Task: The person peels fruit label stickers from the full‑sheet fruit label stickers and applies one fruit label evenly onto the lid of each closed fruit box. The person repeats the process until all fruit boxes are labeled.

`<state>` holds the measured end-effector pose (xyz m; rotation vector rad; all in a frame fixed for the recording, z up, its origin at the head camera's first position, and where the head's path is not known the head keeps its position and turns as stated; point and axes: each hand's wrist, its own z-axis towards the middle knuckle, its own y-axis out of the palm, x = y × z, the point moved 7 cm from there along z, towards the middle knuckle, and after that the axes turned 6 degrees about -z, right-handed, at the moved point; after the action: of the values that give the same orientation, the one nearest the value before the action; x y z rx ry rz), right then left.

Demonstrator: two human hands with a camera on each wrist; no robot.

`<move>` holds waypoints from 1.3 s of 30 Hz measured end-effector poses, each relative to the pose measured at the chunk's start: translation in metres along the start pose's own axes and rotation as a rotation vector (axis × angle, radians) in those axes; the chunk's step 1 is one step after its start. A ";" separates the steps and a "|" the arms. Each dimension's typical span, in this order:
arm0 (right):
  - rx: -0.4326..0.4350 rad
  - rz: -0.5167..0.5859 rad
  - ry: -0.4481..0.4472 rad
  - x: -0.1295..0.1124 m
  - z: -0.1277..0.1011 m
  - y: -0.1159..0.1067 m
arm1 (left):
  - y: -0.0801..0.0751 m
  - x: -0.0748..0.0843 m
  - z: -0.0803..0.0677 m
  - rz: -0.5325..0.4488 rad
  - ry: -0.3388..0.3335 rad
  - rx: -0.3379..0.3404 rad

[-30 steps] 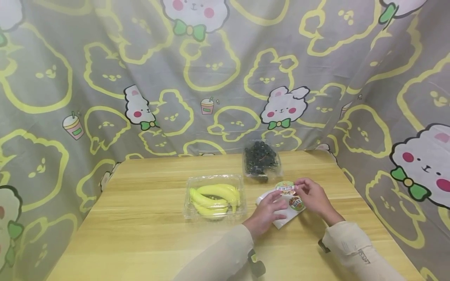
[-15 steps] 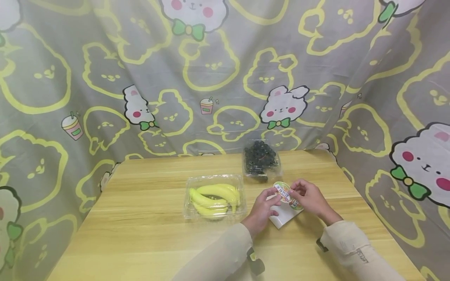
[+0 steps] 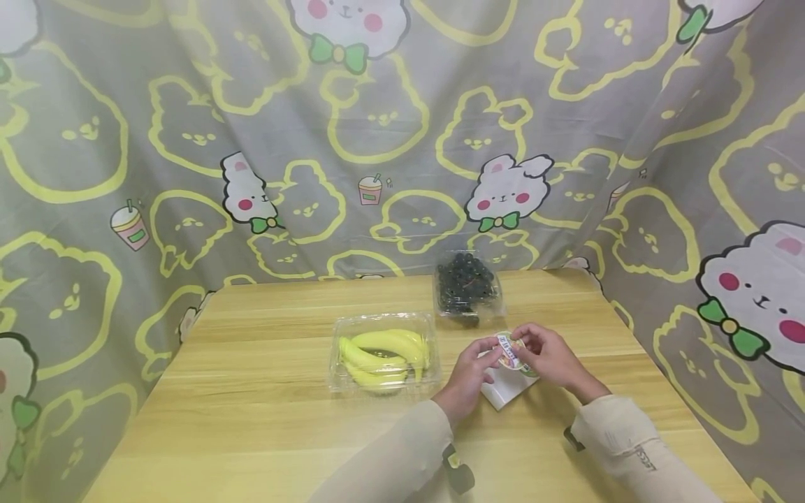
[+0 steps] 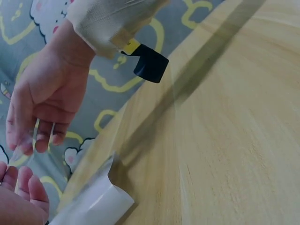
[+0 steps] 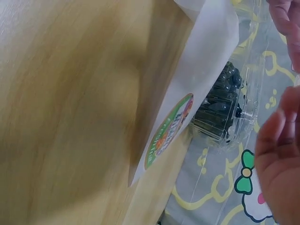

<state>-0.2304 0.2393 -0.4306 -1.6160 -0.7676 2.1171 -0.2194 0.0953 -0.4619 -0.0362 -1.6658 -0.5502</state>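
Both hands pinch a round, colourful printed sticker point(image 3: 511, 351) over a white backing sheet point(image 3: 503, 390). My left hand point(image 3: 468, 377) grips its left edge between thumb and fingers. On the opposite side, the thumb and fingers of my right hand point(image 3: 556, 360) hold it. Green-rimmed and oval in the right wrist view, a second sticker point(image 5: 168, 132) lies on the sheet. The sheet's end point(image 4: 101, 201) curls up off the table in the left wrist view. There, the right hand point(image 4: 51, 89) shows its palm, with something thin and translucent at its fingertips.
A clear plastic box point(image 3: 383, 320) holding yellow bananas point(image 3: 386, 342) stands left of the hands. Behind them is a clear box of dark grapes point(image 3: 465, 283). The wooden table point(image 3: 264, 405) meets a patterned curtain point(image 3: 409, 154) at the back and right.
The held sticker has turned and come down slightly nearer the sheet. My left fingers, loosely spread a second ago, have closed on its edge; the right hand has shifted slightly left.
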 end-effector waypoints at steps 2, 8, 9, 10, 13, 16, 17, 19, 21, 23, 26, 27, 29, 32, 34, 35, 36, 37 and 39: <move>0.001 0.006 0.006 0.000 0.000 0.000 | -0.001 0.001 0.000 0.011 0.005 0.007; -0.040 0.056 -0.061 -0.004 0.001 0.003 | -0.002 -0.001 0.000 -0.010 -0.002 0.013; -0.054 0.062 -0.075 -0.005 0.001 0.004 | -0.002 -0.001 0.001 -0.014 0.000 0.013; -0.070 0.063 -0.087 -0.006 0.001 0.005 | -0.002 -0.001 0.001 -0.017 0.000 0.015; -0.082 0.061 -0.084 -0.007 0.002 0.006 | -0.002 -0.001 0.001 -0.015 0.009 0.022; -0.058 0.057 -0.064 -0.006 0.003 0.005 | -0.003 -0.001 0.001 -0.024 0.009 0.028; -0.052 0.064 -0.061 -0.006 0.003 0.005 | -0.003 -0.001 0.001 -0.028 0.011 0.026; -0.045 0.083 -0.067 -0.007 0.004 0.006 | -0.003 0.000 0.001 -0.045 0.010 0.026; -0.046 0.115 -0.076 -0.008 0.004 0.007 | -0.003 0.001 0.001 -0.058 0.014 0.027; -0.038 0.145 -0.069 -0.008 0.005 0.007 | -0.003 0.003 0.001 -0.066 0.023 0.029; -0.014 0.159 -0.008 -0.005 0.007 0.006 | -0.005 0.004 0.002 -0.073 0.034 0.037; -0.006 0.158 0.015 -0.003 0.008 0.006 | -0.005 0.005 0.001 -0.074 0.038 0.039; 0.011 0.148 0.054 -0.002 0.008 0.005 | -0.006 0.005 0.002 -0.081 0.045 0.044; 0.028 0.140 0.064 -0.001 0.009 0.004 | -0.008 0.005 0.002 -0.091 0.048 0.060; 0.038 0.132 0.062 -0.002 0.009 0.004 | -0.010 0.005 0.002 -0.097 0.052 0.071; 0.041 0.132 0.059 -0.002 0.009 0.004 | -0.010 0.005 0.001 -0.095 0.054 0.075; 0.044 0.129 0.060 -0.002 0.009 0.004 | -0.011 0.005 0.001 -0.094 0.055 0.079; 0.049 0.122 0.063 -0.002 0.009 0.004 | -0.012 0.005 0.001 -0.091 0.053 0.082; 0.057 0.108 0.068 -0.001 0.009 0.004 | -0.012 0.006 0.001 -0.087 0.053 0.088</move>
<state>-0.2386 0.2342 -0.4303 -1.7247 -0.6060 2.1251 -0.2258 0.0833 -0.4609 0.1148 -1.6444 -0.5379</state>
